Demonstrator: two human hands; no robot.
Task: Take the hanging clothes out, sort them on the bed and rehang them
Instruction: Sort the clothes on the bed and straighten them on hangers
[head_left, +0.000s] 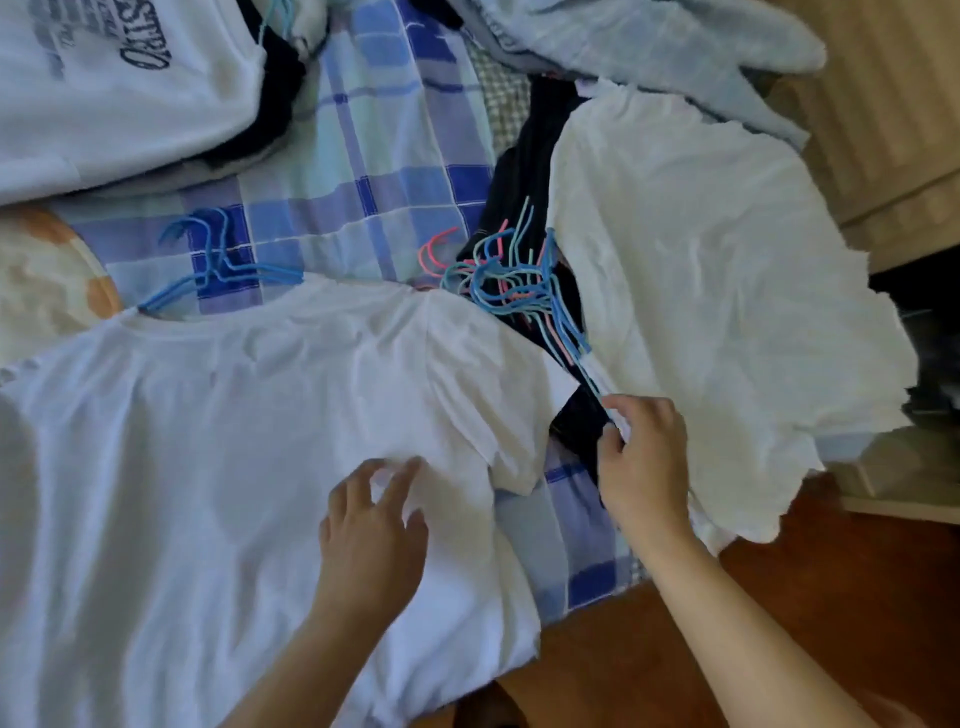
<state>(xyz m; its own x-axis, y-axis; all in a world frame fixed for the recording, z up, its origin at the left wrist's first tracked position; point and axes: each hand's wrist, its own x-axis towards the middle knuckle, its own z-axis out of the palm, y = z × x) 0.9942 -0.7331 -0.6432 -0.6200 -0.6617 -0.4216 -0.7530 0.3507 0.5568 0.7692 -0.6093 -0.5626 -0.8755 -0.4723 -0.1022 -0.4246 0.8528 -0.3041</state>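
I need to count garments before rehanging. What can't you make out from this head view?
- Dark clothes: mostly hidden under the cream shirt.
- Hanger pile: tangled, count unclear.
- Printed shirt: cut off by the top and left edges; print blurred.
- Right hand: pinches at the shirt's edge; hanger or cloth, unclear.

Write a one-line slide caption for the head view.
Left hand rests on a white T-shirt on the checked bedsheet while right hand pinches a cream shirt beside tangled hangers.
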